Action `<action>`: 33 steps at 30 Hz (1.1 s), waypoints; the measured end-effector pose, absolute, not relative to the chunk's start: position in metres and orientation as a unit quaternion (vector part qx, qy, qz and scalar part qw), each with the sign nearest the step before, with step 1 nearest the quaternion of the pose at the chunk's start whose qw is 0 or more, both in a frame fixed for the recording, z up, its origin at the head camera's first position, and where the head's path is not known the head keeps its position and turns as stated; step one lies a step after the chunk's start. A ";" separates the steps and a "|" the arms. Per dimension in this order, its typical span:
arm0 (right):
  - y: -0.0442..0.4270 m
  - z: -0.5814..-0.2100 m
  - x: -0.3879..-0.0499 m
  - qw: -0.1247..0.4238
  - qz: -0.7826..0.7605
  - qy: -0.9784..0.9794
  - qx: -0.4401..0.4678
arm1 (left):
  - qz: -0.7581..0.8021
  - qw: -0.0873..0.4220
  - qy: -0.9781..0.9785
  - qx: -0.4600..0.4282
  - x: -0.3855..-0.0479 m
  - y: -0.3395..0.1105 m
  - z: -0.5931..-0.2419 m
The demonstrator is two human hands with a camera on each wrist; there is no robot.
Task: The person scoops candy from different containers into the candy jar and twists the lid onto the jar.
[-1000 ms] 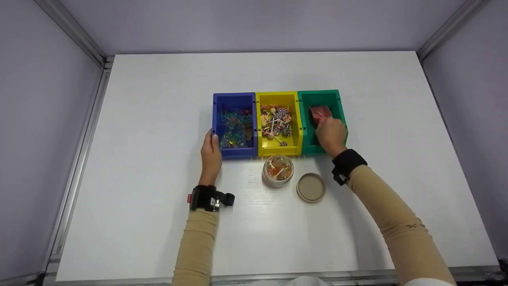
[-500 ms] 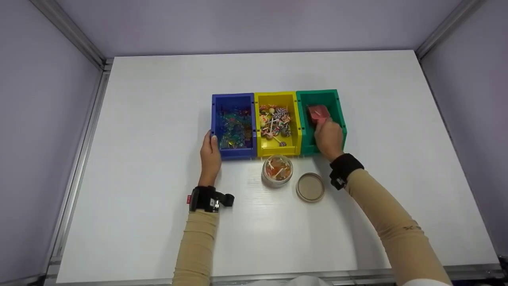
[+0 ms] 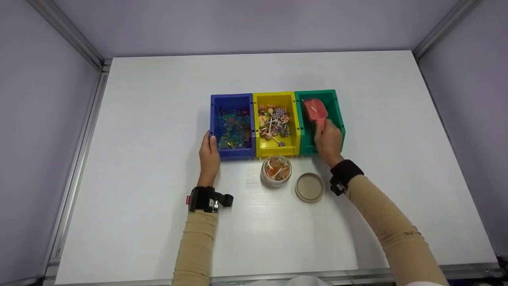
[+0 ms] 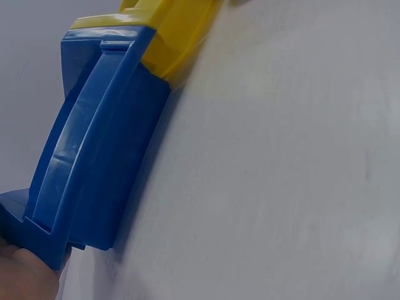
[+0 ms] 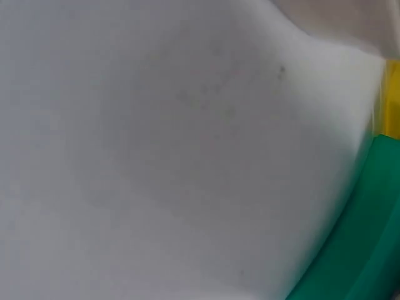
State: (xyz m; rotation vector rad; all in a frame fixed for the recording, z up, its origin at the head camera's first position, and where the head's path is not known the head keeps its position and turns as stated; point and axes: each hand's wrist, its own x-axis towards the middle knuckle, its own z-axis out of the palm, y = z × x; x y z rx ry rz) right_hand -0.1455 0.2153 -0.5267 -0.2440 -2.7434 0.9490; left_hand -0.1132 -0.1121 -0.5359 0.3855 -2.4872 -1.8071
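Observation:
My right hand (image 3: 328, 140) grips a pink scoop (image 3: 316, 110) by its handle inside the green bin (image 3: 340, 119). A small whitish thing shows in the scoop's bowl; it is too small to make out. My left hand (image 3: 209, 157) holds the front left corner of the blue bin (image 3: 237, 153), thumb in front and fingers along the outer wall. In the left wrist view that hand (image 4: 25, 275) is at the same blue bin (image 4: 87, 137), its fingertips hidden. The right wrist view shows the green bin (image 5: 356, 231) but not my fingers.
Between them stands a yellow bin (image 3: 278, 151) with several lollipops (image 3: 274, 121). Translucent bluish pieces (image 3: 234, 127) lie in the blue bin. An uncapped glass jar (image 3: 276, 171) with orange contents and white sticks stands in front, beside a beige lid (image 3: 309, 187) on the white table (image 3: 254, 238).
The pink scoop has risen and tipped back in the green bin, so more of its bowl shows. My right wrist has dropped slightly toward me. My left hand stays at the blue bin.

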 end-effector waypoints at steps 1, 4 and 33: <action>0.215 -0.527 -0.145 0.115 0.329 -0.934 -0.083 | -0.583 0.021 -0.802 0.125 -0.113 -0.112 -0.536; 0.216 -0.528 -0.144 0.117 0.339 -0.930 -0.082 | -0.584 0.016 -0.802 0.126 -0.113 -0.112 -0.536; 0.234 -0.510 -0.118 0.170 0.358 -0.917 -0.043 | -0.585 0.002 -0.801 0.126 -0.114 -0.116 -0.533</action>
